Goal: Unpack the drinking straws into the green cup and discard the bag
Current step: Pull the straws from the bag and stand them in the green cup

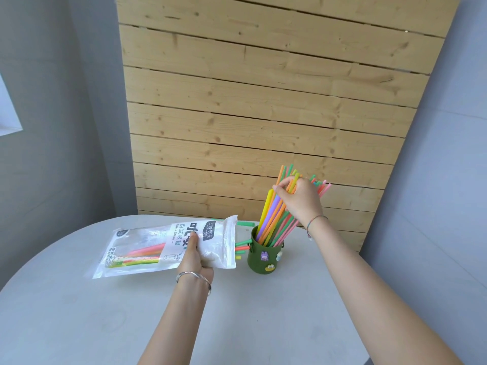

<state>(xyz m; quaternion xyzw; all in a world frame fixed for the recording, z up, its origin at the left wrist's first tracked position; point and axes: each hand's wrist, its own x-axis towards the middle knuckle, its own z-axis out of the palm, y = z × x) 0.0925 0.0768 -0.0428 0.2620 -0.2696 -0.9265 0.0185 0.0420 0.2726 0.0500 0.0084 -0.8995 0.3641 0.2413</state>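
Note:
A dark green cup (pixel 264 259) with small stickers stands on the round white table (pixel 79 312). Several coloured straws (pixel 271 222) stand in it, leaning right. My right hand (pixel 299 198) grips the upper part of this bunch from above. My left hand (pixel 193 255) holds the white straw bag (pixel 147 248) near its open right end, thumb on top, the bag lying flat just left of the cup. A few straw ends (pixel 242 246) stick out of the bag's mouth beside the cup. More straws show through the bag's clear window.
A pale wooden slatted panel (pixel 263 101) leans upright behind the table. Grey walls (pixel 52 127) stand on both sides. The table's front half (pixel 237 325) is bare white surface.

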